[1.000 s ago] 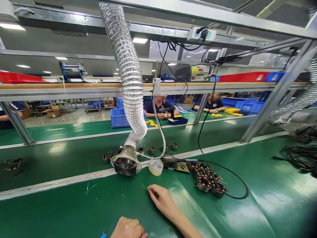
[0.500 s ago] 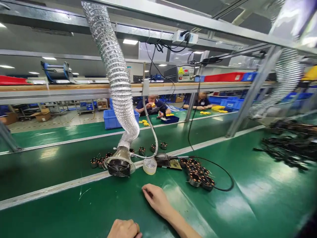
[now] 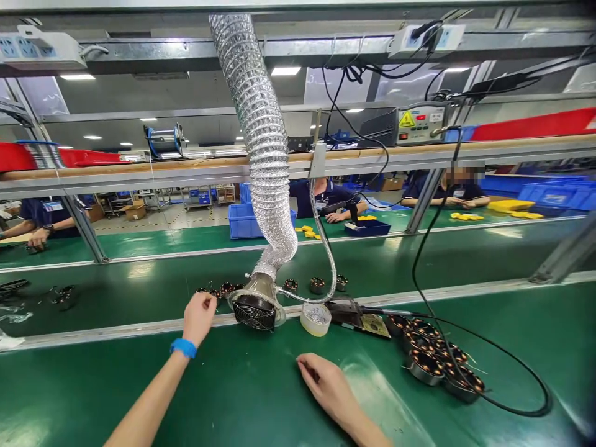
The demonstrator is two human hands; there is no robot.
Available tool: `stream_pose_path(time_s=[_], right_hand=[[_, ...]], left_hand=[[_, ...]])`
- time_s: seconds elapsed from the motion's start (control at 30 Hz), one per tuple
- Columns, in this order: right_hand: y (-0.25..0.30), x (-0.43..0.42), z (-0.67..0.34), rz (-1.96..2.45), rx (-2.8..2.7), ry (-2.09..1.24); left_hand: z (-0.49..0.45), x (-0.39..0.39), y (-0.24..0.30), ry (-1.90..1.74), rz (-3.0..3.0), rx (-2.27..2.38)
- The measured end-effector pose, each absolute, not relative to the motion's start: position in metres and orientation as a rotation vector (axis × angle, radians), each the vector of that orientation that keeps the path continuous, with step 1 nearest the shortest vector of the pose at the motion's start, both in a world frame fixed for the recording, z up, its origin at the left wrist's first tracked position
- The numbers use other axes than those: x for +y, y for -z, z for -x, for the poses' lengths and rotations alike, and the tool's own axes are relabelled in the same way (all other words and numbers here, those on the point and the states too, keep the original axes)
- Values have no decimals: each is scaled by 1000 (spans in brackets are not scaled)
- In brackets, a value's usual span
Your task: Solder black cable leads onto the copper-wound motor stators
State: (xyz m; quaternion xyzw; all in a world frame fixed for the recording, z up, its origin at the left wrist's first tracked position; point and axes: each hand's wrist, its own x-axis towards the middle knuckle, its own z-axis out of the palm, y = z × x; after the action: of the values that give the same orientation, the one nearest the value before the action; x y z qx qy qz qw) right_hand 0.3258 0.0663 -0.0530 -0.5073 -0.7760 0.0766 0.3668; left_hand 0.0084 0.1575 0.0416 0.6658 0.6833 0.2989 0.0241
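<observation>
Left hand [image 3: 200, 316] has fingers curled at the left end of a row of small round copper-wound metal coils [image 3: 226, 288], beside the black-grilled fan [image 3: 254, 315]; can't tell if it grips one. Right hand [image 3: 326, 382] is loosely half-curled over the green tabletop [image 3: 242, 397], nothing visible in it. Bigger coil cluster [image 3: 426, 366] sits farther right.

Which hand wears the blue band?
The left hand, left of the black fan: the blue band circles that wrist; the right hand is bare-wristed.
</observation>
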Motion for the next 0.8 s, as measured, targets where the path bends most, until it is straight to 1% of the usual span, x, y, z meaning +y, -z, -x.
stream_pose_path(time_s=[0.17,0.3,0.4,0.6,0.8], right_hand=[[54,69,-327,1273,-1977,-188],[57,71,-328,1256,-1984,-188],[60,72,-328,1252,-1992,-177],[68,76,-331,1232,-1988,-177],[60,69,-324,1245,-1880,-222]], left_hand=[[15,225,-50,-644,-1996,2291],[25,248,-45,-388,-1906,2340],[37,258,-42,-276,-1858,2343],[66,258,-44,-288,-1913,2306],[74,208,-58,-345,-2035,2210]])
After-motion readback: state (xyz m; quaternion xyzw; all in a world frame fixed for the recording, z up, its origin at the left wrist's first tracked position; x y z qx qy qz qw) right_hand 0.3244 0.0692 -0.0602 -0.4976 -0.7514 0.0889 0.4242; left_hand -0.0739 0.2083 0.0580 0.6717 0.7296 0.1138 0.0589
